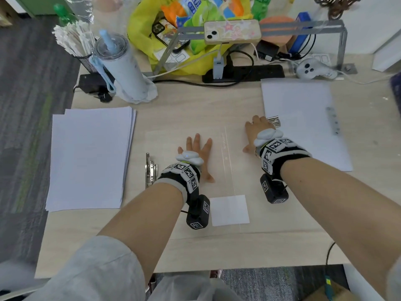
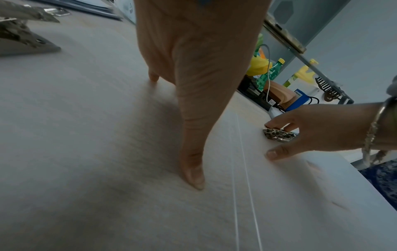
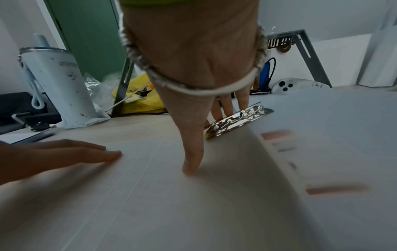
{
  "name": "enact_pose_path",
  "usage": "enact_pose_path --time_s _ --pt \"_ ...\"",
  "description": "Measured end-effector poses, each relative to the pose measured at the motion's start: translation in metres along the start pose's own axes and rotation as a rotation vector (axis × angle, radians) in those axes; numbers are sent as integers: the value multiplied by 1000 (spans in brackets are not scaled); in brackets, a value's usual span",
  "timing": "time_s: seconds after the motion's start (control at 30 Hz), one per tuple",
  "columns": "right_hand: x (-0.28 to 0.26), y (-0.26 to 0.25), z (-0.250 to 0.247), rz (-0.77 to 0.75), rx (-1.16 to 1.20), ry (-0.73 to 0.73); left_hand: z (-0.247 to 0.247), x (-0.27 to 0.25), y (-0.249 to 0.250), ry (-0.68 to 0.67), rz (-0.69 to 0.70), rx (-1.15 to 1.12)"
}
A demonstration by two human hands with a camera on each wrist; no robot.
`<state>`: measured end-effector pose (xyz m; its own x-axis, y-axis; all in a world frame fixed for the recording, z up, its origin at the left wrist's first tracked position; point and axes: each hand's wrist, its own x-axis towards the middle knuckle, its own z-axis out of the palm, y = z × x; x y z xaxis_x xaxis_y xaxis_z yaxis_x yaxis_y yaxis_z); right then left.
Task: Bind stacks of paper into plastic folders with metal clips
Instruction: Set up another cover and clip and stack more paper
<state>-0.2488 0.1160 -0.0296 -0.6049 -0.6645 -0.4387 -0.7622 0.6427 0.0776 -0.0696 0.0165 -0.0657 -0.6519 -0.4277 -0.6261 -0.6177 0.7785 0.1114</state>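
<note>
From the head camera, a pale wood-grain desk (image 1: 195,109) stands over grey carpet, its far edge crowded with a yellow plastic bag (image 1: 152,29) and a light-blue lidded tumbler (image 1: 123,68). A thick stack of white paper (image 1: 89,157) lies at the left. A clear plastic folder (image 1: 217,161) lies open mid-desk, nearly invisible. The left hand (image 1: 196,152) presses flat on it, fingers straight and spread.

From the left wrist camera, the right hand (image 2: 322,130) pinches a shiny metal clip (image 2: 279,135) between fingertips, thumb down on the folder. More clips at the upper left are blurred.

From the right wrist camera, the clip rests at the edge of a white sheet pile (image 3: 322,135); the fingers beyond the palm are partly hidden.
</note>
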Motion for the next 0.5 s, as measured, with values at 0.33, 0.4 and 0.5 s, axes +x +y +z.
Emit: enact_pose_path --time_s 0.33,0.4,0.5 --pt "3 2 1 -22 -21 -37 -7 7 0 38 -16 25" --pt "5 0 -3 -8 17 -41 -6 7 0 44 -15 12" --pt "8 -2 -6 -11 7 -49 -6 7 0 39 -26 21"
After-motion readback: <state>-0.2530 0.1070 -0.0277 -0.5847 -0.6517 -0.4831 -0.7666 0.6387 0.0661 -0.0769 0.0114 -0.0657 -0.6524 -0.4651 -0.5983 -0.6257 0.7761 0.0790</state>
